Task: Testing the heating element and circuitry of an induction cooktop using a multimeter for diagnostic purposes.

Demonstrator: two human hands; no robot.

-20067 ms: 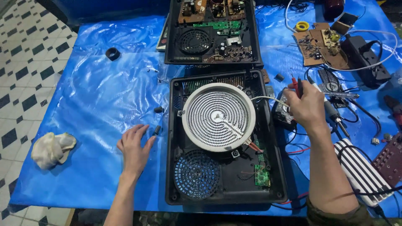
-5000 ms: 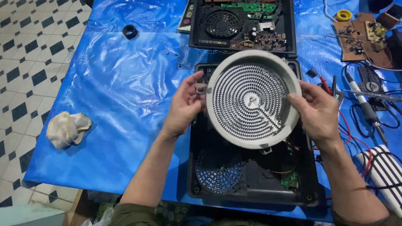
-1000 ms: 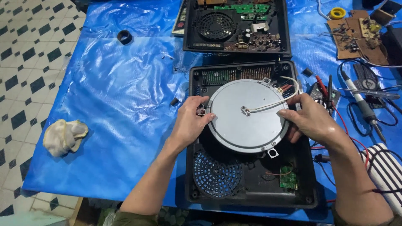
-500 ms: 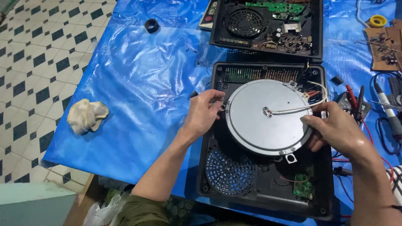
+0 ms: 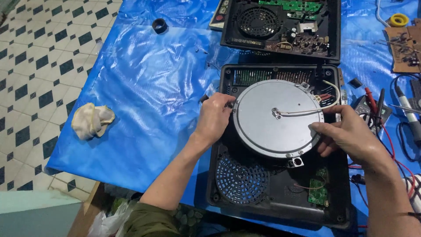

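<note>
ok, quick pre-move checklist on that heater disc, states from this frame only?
1. Left hand on the round heater disc rim: ok.
2. Right hand on the opposite rim: ok.
3. Disc lies flat side up, over the open black cooker housing: ok.
4. White lead clear of both hands: ok.
5. Disc seated on its mounts: cannot tell.
6. Green circuit board clear of the disc: ok.

disc in near casing, 2nd casing behind, rag far left
</note>
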